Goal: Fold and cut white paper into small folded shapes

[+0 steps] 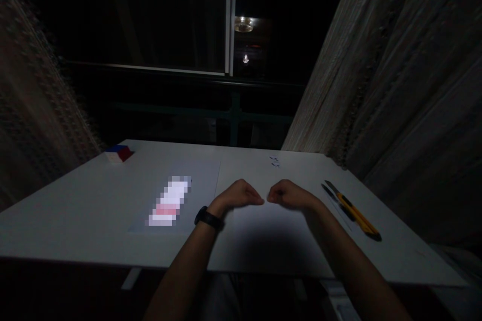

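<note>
My left hand, with a black watch on its wrist, reaches in over the table with its fingers pressed together. Just right of it, my right hand is curled with its fingertips pinched. A small gap separates the two sets of fingertips. Below them lies a pale area that looks like a white sheet of paper, partly in shadow. Whatever either hand pinches is hidden or too small to make out.
Left of my hands, a lit phone with a blurred screen rests on another paper sheet. A coloured cube stands far left. Small paper scraps lie behind my hands. A yellow utility knife and dark pen-like tool lie right.
</note>
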The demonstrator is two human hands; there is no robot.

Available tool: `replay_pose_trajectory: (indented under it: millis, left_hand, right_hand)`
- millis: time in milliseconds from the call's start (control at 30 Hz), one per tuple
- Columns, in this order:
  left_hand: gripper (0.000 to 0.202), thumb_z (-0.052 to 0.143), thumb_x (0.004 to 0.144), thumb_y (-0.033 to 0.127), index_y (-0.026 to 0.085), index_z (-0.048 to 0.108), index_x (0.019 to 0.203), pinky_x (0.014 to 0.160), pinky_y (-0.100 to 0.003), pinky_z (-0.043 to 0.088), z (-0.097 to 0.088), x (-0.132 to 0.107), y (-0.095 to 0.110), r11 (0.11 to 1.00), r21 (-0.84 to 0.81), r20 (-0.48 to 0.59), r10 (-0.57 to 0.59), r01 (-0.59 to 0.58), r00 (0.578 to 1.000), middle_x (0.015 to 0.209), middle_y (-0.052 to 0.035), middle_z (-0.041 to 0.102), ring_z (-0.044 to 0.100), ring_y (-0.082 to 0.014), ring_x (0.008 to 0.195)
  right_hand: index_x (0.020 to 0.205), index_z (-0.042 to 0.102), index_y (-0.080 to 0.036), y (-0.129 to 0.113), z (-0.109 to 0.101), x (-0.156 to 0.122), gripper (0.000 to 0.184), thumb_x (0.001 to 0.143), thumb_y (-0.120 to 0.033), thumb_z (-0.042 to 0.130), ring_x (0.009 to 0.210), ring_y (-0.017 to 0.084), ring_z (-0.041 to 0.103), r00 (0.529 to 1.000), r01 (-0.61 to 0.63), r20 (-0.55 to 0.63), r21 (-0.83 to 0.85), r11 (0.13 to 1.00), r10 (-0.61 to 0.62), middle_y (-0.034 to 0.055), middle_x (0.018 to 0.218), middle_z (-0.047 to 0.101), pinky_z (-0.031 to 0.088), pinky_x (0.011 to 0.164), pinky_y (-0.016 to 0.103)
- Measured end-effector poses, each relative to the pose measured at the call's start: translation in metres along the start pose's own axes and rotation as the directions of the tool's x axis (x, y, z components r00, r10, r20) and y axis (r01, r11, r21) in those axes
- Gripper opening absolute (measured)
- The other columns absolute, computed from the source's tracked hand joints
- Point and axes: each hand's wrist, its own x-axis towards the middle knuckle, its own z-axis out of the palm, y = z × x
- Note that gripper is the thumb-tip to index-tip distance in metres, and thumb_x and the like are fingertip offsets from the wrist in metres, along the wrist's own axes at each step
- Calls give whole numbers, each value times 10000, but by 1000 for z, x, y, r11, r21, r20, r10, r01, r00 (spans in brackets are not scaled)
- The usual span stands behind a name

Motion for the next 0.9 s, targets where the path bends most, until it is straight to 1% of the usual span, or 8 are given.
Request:
replay_pose_trajectory:
  millis: [67,133,233,433,600,700,800,900]
  left_hand:
    - [379,701,601,424,91,725,780,561,-242,396,1,-1,0,1000,17,55,-17,16,998,695,-59,678,561,-143,623]
    - [345,699,602,395,86,723,754,566,-242,398,1,-1,-1,999,24,71,-30,28,997,694,-61,678,564,-147,631]
    - [307,690,613,362,88,721,747,561,-241,399,1,-1,-1,999,17,79,-32,30,996,709,-70,682,565,-149,637]
    - [235,672,629,313,99,714,718,557,-228,392,1,-1,1,1000,15,103,4,-6,995,672,-43,659,543,-128,623]
    - [234,653,645,290,86,713,743,550,-228,389,0,-2,0,1000,28,114,-4,1,993,665,-38,654,542,-125,607]
    - [217,658,635,268,88,711,745,586,-241,416,-2,-3,2,1000,19,124,-18,16,992,722,-55,679,579,-147,660]
    - [206,666,636,270,96,711,736,599,-248,429,-5,-6,6,1000,19,111,-26,24,994,747,-73,692,596,-155,682]
    - [183,672,637,265,109,713,723,590,-245,429,-7,-8,10,1000,26,113,-15,13,994,731,-71,693,596,-150,671]
  right_hand:
    - [728,711,-116,-6,2,4,234,712,-287,553,611,142,557,999,23,24,12,1000,-23,29,637,660,398,587,235]
    - [742,719,-112,-9,2,6,223,699,-253,552,625,144,568,997,49,65,30,998,-50,30,654,670,406,602,233]
    - [762,728,-107,-12,-2,7,234,690,-259,564,630,151,576,992,57,109,37,998,-61,34,661,678,413,605,235]
    - [771,731,-91,-18,2,12,243,670,-228,557,601,143,560,993,57,104,15,998,-58,36,651,674,407,581,232]
    - [728,731,-102,-16,3,15,217,629,-235,591,592,146,555,994,12,104,109,994,-23,33,629,670,405,575,238]
    - [712,730,-110,-11,-3,9,212,625,-259,606,579,140,543,991,-13,130,147,989,-7,24,615,661,400,575,241]
    - [705,724,-107,-2,-14,-4,228,628,-288,609,524,123,505,987,-74,150,157,985,50,10,568,631,372,528,235]
    - [665,715,-115,9,-25,-23,212,626,-291,602,543,133,525,990,-91,122,172,981,70,12,559,628,388,550,242]
